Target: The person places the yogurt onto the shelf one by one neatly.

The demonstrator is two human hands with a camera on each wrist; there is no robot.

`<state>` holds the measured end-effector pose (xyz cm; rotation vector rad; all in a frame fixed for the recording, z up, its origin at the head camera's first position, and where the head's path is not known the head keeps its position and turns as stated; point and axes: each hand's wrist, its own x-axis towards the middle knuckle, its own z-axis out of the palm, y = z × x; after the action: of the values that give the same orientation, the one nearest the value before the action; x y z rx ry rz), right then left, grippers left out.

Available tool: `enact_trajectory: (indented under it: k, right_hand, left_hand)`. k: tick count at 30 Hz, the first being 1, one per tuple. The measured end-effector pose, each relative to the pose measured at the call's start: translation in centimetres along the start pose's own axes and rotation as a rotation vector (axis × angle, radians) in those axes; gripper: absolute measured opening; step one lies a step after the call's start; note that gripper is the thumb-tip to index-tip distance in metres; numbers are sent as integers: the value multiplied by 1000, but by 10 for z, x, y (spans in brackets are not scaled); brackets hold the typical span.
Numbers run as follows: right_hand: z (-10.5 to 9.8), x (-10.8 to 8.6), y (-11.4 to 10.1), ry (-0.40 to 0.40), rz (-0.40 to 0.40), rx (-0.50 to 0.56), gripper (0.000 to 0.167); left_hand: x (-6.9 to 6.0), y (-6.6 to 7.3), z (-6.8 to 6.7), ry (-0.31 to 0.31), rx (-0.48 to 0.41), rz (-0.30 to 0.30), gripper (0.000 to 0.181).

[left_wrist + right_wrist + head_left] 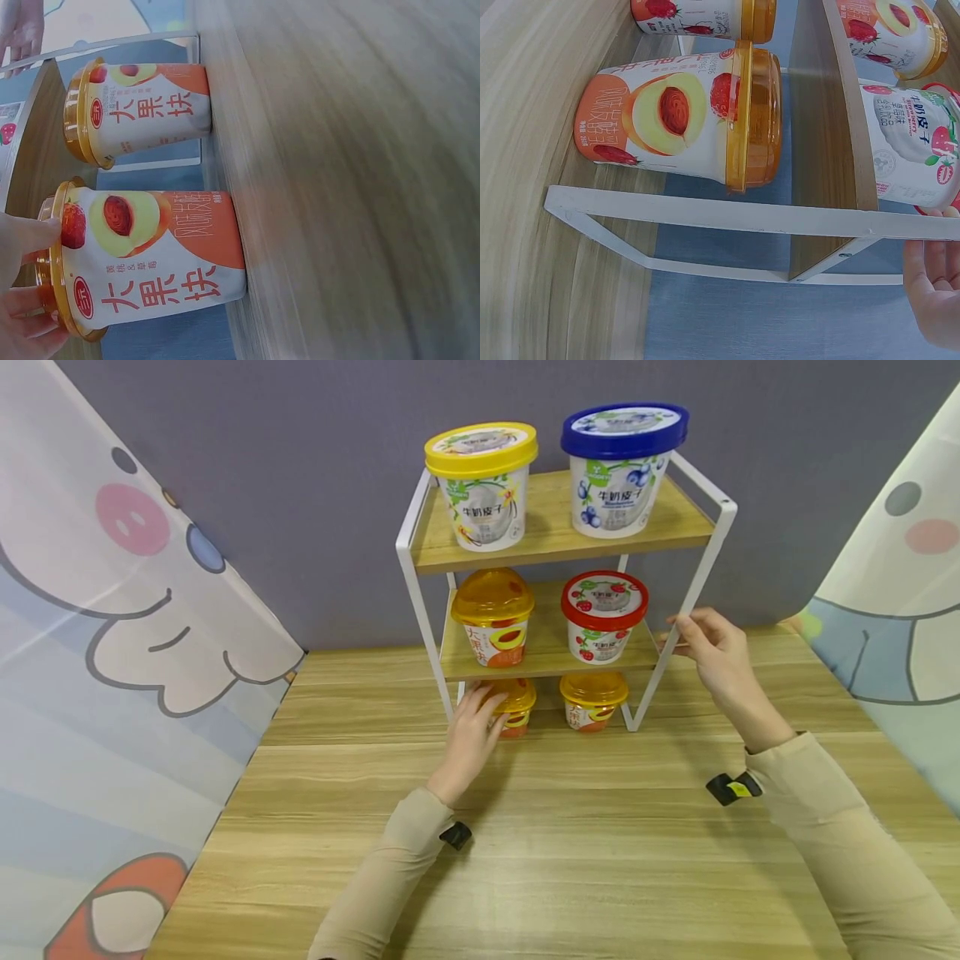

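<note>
A yogurt cup (150, 255) with a peach picture and a clear orange lid stands on the tabletop under the lowest board of a small shelf rack (551, 514). My left hand (472, 731) reaches in from the front and grips this cup by its lid. In the left wrist view, the fingers (34, 234) lie over the lid's rim. My right hand (720, 652) is at the rack's right white post (678, 635), its fingers partly behind the metal and the thumb in front. Close by on the middle board is a red-lidded tub (604, 618) with strawberry pictures.
A second peach cup (592, 702) stands on the table at the right under the rack. Another peach cup (492, 618) is on the middle board. A yellow-lidded tub (483, 493) and a blue-lidded tub (618, 477) occupy the top board. Behind is a grey wall (337, 510).
</note>
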<state>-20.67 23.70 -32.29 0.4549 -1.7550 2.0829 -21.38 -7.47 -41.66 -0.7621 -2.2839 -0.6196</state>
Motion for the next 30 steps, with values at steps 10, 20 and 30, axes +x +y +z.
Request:
enact_trajectory:
  k: [10, 20, 30]
  right_hand:
    - [0, 0, 0, -6, 5, 5, 13]
    - [0, 0, 0, -9, 7, 7, 13]
    - [-11, -1, -6, -59, 30, -212, 13]
  left_hand:
    - [0, -1, 2, 14, -11, -1, 30]
    - [0, -1, 2, -5, -16, -20, 34]
    - [-7, -3, -3, 104, -76, 90, 28]
